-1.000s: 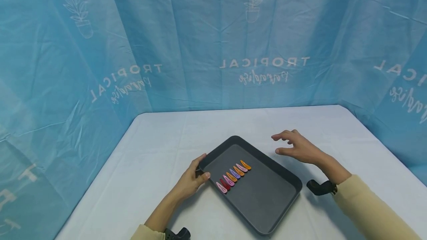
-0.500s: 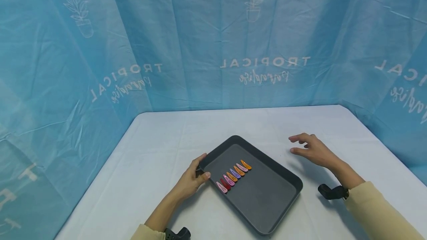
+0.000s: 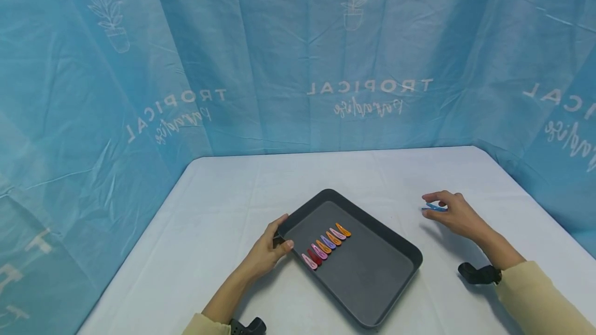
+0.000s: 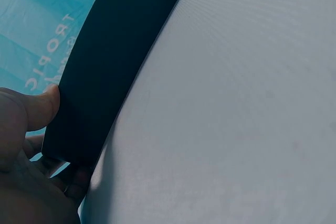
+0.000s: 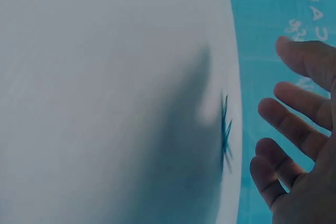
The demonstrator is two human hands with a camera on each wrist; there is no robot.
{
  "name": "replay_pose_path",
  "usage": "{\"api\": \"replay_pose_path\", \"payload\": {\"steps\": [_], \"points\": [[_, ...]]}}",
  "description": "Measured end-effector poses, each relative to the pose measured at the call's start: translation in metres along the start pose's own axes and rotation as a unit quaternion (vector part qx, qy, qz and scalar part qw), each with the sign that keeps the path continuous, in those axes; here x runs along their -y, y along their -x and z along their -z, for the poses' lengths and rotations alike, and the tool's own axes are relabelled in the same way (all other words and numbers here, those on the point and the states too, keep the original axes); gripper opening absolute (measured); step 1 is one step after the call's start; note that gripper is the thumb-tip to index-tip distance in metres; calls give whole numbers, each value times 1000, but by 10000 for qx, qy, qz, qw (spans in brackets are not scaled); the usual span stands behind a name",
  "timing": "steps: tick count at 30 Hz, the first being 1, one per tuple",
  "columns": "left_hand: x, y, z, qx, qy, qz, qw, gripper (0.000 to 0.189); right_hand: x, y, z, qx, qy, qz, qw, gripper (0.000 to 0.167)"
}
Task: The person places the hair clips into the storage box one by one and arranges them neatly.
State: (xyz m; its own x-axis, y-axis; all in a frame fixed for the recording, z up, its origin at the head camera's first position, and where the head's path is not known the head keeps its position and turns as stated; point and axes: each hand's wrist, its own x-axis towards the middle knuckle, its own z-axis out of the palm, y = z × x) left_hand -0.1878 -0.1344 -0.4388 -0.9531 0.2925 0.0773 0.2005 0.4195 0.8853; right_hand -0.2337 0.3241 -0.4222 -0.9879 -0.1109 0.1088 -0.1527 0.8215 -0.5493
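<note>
A dark grey baking tray [image 3: 368,268] lies slanted on the table. Its left corner is gripped by my left hand [image 3: 263,252], thumb at the rim and fingers underneath, as the left wrist view shows. Several snap hair clips [image 3: 323,246], pink, red, orange and purple, form a slanted row inside the tray. My right hand [image 3: 453,216] hovers to the right of the tray, fingers loosely bent and apart from the thumb. Thin blue pieces [image 5: 226,137], apparently hair clips, lie crossed on the table beneath it; in the head view these blue clips [image 3: 435,207] show through the finger gap.
A white cloth [image 3: 242,185] covers the table. Blue printed curtains [image 3: 288,56] hang behind it and along both sides. Black wrist cameras [image 3: 479,274] sit at both wrists.
My right hand has moved rightward and slightly nearer, away from the tray, and the blue clips now show between thumb and fingers. The left hand and the tray stay in place.
</note>
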Motion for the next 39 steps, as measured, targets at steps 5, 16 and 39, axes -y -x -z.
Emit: {"api": "replay_pose_path", "payload": {"steps": [5, 16, 39], "points": [[0, 0, 0, -9, -43, 16, 10000, 66, -8, 0, -1, 53, 27, -236, 9997, 53], [1, 1, 0, -12, -37, -8, 10000, 67, -16, 3, 0, 109, 153, -515, 9985, 54], [1, 0, 0, -56, -130, -16, 9999, 66, -11, 9, -8, 84, 62, -297, 9995, 53]]}}
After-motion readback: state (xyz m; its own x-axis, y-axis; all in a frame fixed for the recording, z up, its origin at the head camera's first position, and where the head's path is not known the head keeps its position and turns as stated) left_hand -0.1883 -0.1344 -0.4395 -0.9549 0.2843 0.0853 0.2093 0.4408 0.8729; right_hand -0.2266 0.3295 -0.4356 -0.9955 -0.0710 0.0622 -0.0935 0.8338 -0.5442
